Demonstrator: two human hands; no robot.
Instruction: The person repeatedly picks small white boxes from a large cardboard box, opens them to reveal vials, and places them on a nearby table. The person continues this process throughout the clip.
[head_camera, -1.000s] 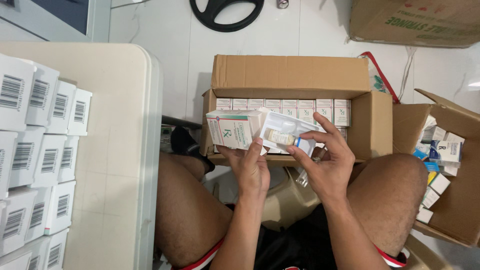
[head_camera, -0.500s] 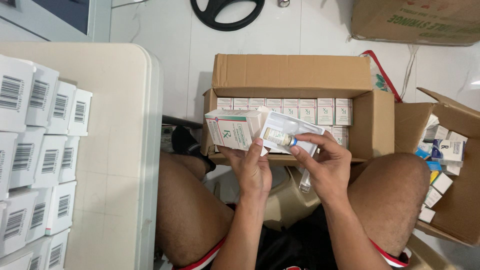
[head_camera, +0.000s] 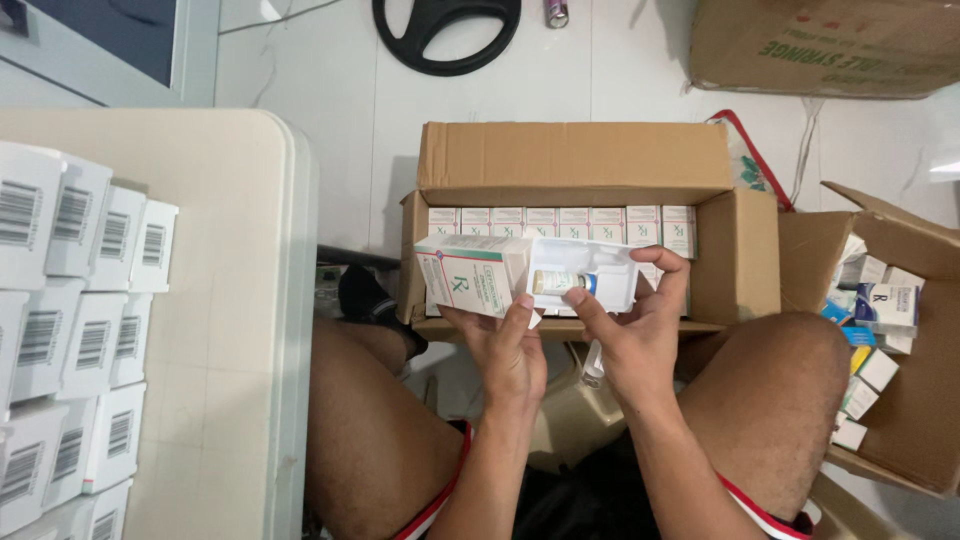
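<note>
Holding a small carton and its tray over an open cardboard box.

Left hand (head_camera: 510, 350) gripping carton (head_camera: 472, 275); right hand (head_camera: 640, 330) pinching vial (head_camera: 562, 282) in white tray (head_camera: 600, 272), above cardboard box (head_camera: 575, 165).

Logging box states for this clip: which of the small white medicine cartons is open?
The carton held in the left hand is open: a white tray with a vial slides out. The cartons in the cardboard box stay closed.
</note>
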